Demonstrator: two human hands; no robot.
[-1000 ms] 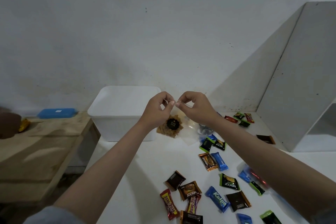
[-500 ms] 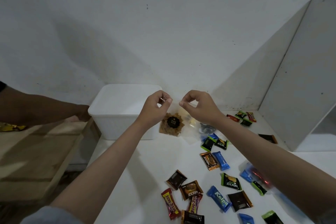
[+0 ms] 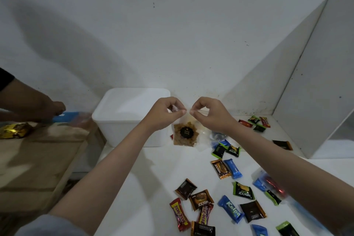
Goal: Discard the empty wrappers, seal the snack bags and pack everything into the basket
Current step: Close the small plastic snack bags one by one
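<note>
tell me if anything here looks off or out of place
Nothing looks spilled or damaged. One oddity: another person's arm reaches over the wooden bench beside the white basket, while both hands pinch the clear snack bag top.

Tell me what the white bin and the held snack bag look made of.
White bin: probably plastic, smooth matte walls with rounded corners. Snack bag, pinched at the top by left hand and right hand: thin clear plastic film, the brown snacks showing through.

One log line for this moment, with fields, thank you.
step: seal bag | left hand: pinches top | right hand: pinches top | clear bag: held up before basket | snacks: loose on table
</note>
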